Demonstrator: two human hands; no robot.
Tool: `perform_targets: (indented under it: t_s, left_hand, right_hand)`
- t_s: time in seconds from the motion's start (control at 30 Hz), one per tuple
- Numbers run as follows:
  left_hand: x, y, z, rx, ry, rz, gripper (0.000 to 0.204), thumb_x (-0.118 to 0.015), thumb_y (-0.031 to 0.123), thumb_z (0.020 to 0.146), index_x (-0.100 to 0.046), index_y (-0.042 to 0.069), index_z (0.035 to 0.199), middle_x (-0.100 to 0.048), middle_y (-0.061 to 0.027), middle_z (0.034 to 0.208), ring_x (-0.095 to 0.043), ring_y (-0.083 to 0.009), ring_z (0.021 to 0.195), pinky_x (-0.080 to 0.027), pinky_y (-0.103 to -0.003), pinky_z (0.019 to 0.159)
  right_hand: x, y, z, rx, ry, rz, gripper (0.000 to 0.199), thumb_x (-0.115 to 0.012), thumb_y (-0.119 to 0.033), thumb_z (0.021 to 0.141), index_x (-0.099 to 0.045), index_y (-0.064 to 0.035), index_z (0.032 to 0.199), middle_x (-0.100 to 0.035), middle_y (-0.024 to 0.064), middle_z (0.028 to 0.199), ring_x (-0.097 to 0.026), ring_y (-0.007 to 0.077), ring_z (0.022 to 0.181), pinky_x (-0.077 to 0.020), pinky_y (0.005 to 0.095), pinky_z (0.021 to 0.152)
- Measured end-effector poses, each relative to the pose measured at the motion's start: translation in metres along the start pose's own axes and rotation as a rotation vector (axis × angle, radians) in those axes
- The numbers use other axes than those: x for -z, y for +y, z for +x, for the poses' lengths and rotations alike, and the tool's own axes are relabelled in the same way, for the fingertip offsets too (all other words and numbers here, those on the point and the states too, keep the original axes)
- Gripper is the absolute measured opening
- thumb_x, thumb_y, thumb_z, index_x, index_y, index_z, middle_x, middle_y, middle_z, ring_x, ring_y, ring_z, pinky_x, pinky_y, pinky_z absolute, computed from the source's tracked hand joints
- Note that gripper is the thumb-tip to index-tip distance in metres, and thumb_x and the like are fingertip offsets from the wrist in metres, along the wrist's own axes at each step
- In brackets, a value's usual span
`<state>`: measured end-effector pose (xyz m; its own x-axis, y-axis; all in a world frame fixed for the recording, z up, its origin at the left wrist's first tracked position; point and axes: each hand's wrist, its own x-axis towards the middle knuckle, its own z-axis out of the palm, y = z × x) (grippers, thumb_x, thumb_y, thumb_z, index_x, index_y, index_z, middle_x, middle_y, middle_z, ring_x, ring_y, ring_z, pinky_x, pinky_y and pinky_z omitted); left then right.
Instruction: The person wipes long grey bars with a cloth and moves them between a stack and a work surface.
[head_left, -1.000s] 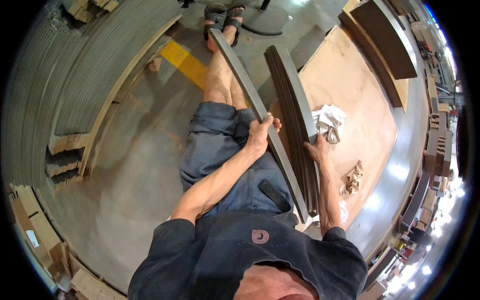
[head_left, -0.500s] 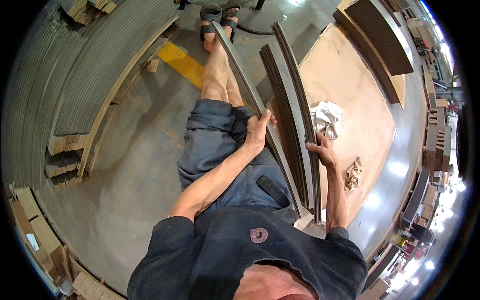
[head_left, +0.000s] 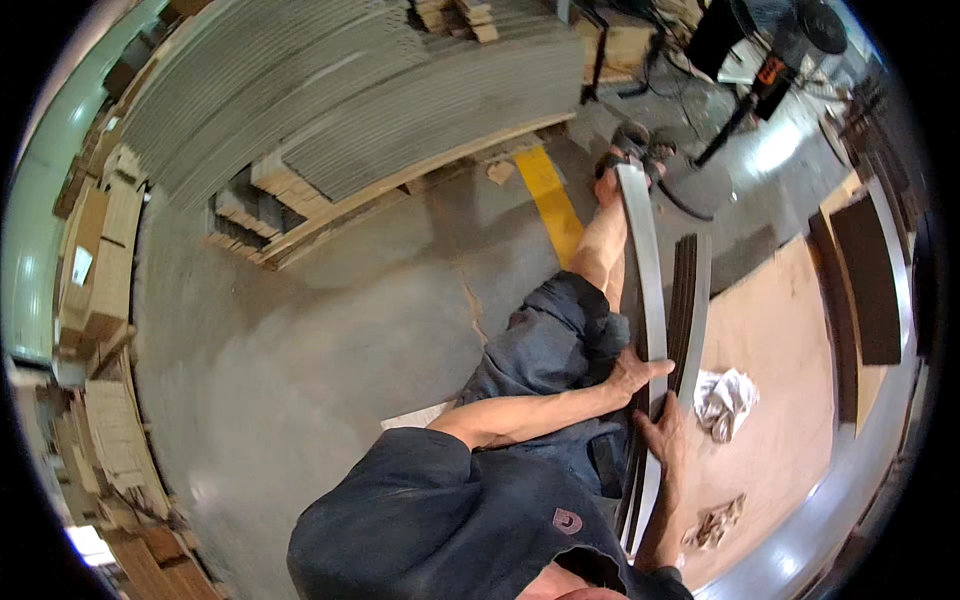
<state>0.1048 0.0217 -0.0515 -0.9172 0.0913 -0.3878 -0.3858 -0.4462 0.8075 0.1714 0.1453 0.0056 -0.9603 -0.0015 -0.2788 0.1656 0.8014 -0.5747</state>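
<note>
A bundle of long, narrow grey planks (head_left: 645, 265) stands lengthwise beside my legs, its top face pale and shiny. My left hand (head_left: 632, 373) is closed round its left side, one digit stretched across the top. My right hand (head_left: 665, 432) grips the same bundle from the right, a little nearer to my body. Just right of it lies a second stack of dark-edged planks (head_left: 686, 310). The fingers on the far sides and underneath are hidden.
On the right a brown sheet (head_left: 775, 350) bears a white rag (head_left: 725, 403) and a crumpled brown rag (head_left: 715, 522). Beyond stands a dark plank stack (head_left: 868, 285). A large pile of grey planks (head_left: 430, 125) fills the far left. A yellow stripe (head_left: 550, 205) marks the floor.
My view and body have turned to the right. The planks between my hands, spread apart before, are now brought together on the left, and my right hand has come close to my left.
</note>
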Motion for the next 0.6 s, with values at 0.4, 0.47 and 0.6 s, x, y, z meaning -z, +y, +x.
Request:
perform_targets:
  t_s: [0.4,0.47,0.6]
  left_hand:
    - [-0.009,0.026,-0.021,0.02,0.069,-0.327,0.026,-0.075,0.018,0.075,-0.063,0.001,0.091,-0.067,-0.0097,0.084,-0.067,-0.0182,0.076,-0.054,-0.03,0.068]
    - [-0.008,0.024,-0.022,0.001,0.04,-0.329,0.027,-0.075,0.017,0.075,-0.062,0.001,0.093,-0.067,-0.0098,0.084,-0.067,-0.0183,0.077,-0.055,-0.03,0.069]
    - [-0.011,0.028,-0.033,-0.04,0.043,-0.3,0.029,-0.075,0.014,0.075,-0.061,0.0,0.097,-0.067,-0.0092,0.085,-0.066,-0.0185,0.078,-0.054,-0.03,0.07]
  right_hand:
    - [0.006,-0.039,-0.028,0.349,0.257,0.024,0.059,-0.07,-0.004,0.072,-0.044,0.0031,0.124,-0.052,0.0249,0.114,-0.051,0.044,0.104,-0.0436,0.0489,0.087]
    - [0.006,-0.032,-0.028,0.32,0.225,0.011,0.063,-0.07,-0.003,0.071,-0.043,0.0034,0.127,-0.051,0.024,0.113,-0.051,0.0439,0.104,-0.0439,0.0479,0.086]
    - [0.002,-0.029,-0.023,0.317,0.226,0.044,0.069,-0.072,-0.004,0.071,-0.041,0.0045,0.132,-0.051,0.0251,0.111,-0.052,0.0438,0.103,-0.0445,0.0474,0.085]
